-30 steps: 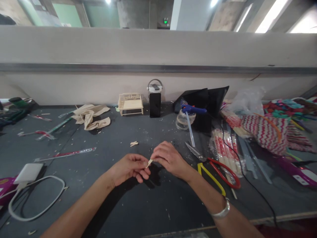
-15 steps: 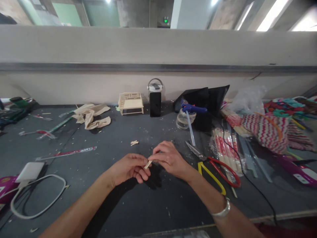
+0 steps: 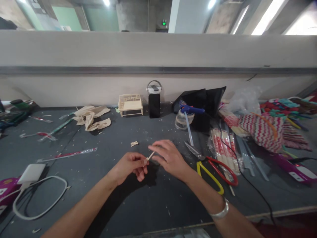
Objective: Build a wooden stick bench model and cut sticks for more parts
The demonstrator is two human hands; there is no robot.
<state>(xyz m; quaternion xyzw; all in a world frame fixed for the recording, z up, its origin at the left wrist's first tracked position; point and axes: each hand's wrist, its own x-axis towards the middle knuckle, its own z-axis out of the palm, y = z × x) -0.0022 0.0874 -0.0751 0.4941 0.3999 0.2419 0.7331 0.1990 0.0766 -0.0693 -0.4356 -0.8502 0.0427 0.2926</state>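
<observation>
- Here's the slim wooden stick [image 3: 150, 155], pale, straight and matchstick-like, slanting up to the right, low over the middle of the tabletop [image 3: 148, 211].
- The left hand [image 3: 131, 168] has it, thumb and fingers pinched together on its lower end!
- And the right hand [image 3: 170, 160] is right there, thumb and forefinger parted about the upper tip; whether skin meets wood, I cannot tell.
- Just beyond, a little heap of short sticks [image 3: 134, 143], same pale tone, lying across each other.
- Back by the wall, a miniature wooden bench [image 3: 130, 105]: flat, smooth seat, thin legs, openwork lattice back.
- To its left, beige cloth [image 3: 90, 117], soft, matt and crumpled into folds.
- Over to the right, scissors [image 3: 203, 158] with metal blades and looped handles, one red, one yellow.
- Behind them, a blue glue gun [image 3: 192, 109], a translucent glue stick [image 3: 188, 129] angling down from it, over a clear, rounded jar [image 3: 181, 123].
- Far right, zigzag-striped fabric [image 3: 264, 130], pink, white and grey.
- The dark tabletop is matt, speckled with pale crumbs.
</observation>
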